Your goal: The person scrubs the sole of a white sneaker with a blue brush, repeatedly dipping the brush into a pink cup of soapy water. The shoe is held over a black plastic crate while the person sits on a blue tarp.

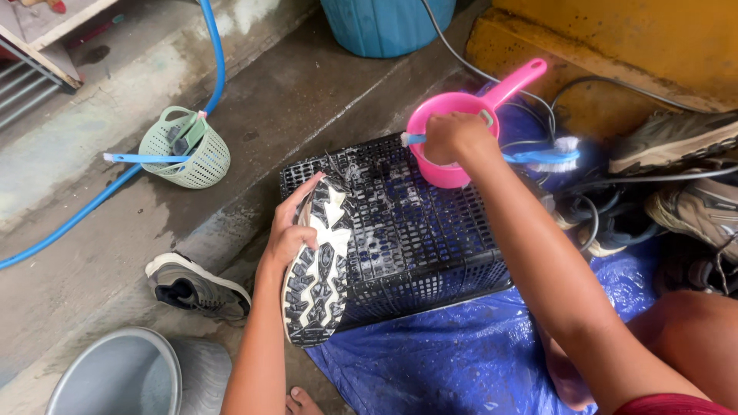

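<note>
Left hand [288,234] grips shoe [317,265] – sole up, leaning on black crate [430,246]. Right hand [453,138] fingers closed round small brush [411,139], at pink scoop [461,127] on crate – blue brush [546,157] just beside. Second shoe [196,288] on wet floor, near grey basin [115,376].

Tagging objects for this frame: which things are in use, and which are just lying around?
In use:
left hand holding the shoe, sole up
right hand holding a small blue brush at the pink scoop
black crate under the shoe

Lying about:
grey shoe
green basket
blue hose
metal basin
blue scrub brush
shoes at right
</note>
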